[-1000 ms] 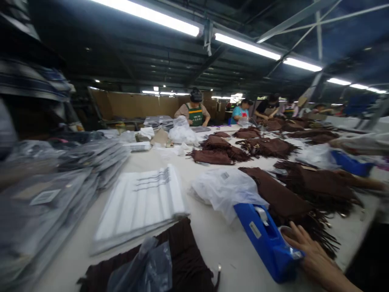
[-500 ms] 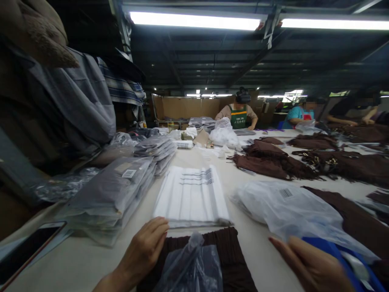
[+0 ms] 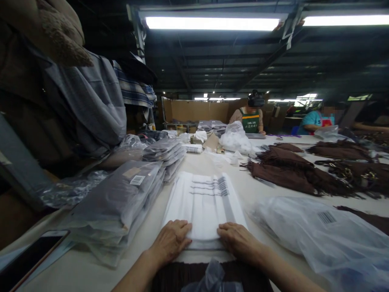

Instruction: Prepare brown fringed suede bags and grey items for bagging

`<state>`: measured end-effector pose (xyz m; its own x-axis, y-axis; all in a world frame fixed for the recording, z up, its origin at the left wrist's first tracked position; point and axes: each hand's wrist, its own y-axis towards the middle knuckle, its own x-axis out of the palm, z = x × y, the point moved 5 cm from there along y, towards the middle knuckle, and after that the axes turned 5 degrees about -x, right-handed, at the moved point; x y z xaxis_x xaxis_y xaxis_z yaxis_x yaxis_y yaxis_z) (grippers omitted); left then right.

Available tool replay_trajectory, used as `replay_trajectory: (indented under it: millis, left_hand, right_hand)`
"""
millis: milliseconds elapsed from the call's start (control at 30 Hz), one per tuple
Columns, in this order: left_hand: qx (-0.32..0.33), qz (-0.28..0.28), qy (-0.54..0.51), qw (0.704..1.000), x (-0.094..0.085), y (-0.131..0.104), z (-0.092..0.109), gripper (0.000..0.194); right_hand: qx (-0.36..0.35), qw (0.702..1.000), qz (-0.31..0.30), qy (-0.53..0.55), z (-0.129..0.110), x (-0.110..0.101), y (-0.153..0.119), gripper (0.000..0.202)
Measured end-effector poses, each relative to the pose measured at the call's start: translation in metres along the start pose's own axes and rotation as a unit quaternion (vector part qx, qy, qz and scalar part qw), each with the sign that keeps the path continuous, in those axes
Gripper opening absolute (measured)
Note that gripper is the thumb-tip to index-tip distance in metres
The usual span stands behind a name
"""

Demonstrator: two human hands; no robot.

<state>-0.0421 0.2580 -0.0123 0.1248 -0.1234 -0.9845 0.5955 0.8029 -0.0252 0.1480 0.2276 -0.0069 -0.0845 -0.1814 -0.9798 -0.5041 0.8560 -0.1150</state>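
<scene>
A flat stack of white plastic bags with dark print (image 3: 206, 207) lies in front of me on the table. My left hand (image 3: 173, 239) grips its near left corner, fingers on top and thumb at the front edge. At the near right corner my right hand (image 3: 238, 241) has its fingers bent over the top; its thumb is hidden. Closest to me, below both hands, is a folded dark brown garment (image 3: 170, 275). A crumpled clear plastic bag (image 3: 212, 280) lies on that garment, partly cut off by the frame.
Bagged grey garments (image 3: 121, 202) are piled at the left, near a phone (image 3: 33, 255). A large clear plastic bag with a barcode (image 3: 316, 223) lies at the right. Brown fringed pieces (image 3: 285, 166) are further back. Across the table a person in a green apron (image 3: 251, 121) is working.
My right hand has come in from the right onto the stack's right corner. My left hand has shifted onto the left corner. The blue item at right is out of view.
</scene>
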Motion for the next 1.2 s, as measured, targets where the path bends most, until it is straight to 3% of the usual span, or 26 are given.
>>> replay_trajectory:
  millis: [233,367,467,567,767,900,1033,1200]
  left_hand:
    - [-0.003,0.015,-0.025,1.000,-0.001,0.016,0.014,0.048]
    - [-0.012,0.038,-0.055,0.998,0.000,0.029,0.020,0.030]
    - [-0.030,0.043,-0.083,0.995,-0.003,0.035,0.018,0.025]
    - [-0.051,0.049,-0.094,0.993,-0.010,0.038,0.018,0.028]
    - [-0.069,0.069,-0.026,0.995,-0.017,0.043,0.026,0.023]
    - [-0.107,0.082,0.030,0.990,-0.020,0.036,0.006,0.031]
    - [-0.141,0.125,0.055,0.981,-0.028,0.015,-0.022,0.031]
    - [-0.190,0.191,0.016,0.963,-0.040,-0.018,-0.049,0.030]
  right_hand:
    - [0.152,0.982,0.073,0.084,0.015,-0.013,0.015,0.003]
    - [0.196,0.962,0.091,0.166,0.027,-0.019,0.022,0.021]
    - [0.201,0.948,0.082,0.232,0.034,-0.021,0.023,0.035]
    - [0.186,0.943,0.085,0.263,0.035,-0.023,0.024,0.036]
    - [0.135,0.963,0.129,0.193,0.022,-0.027,0.020,0.029]
    - [0.093,0.983,0.135,0.081,0.017,-0.026,0.000,0.008]
    - [0.098,0.987,0.128,0.000,0.026,-0.025,-0.025,0.027]
    - [0.174,0.970,0.167,0.006,0.048,-0.027,-0.048,0.027]
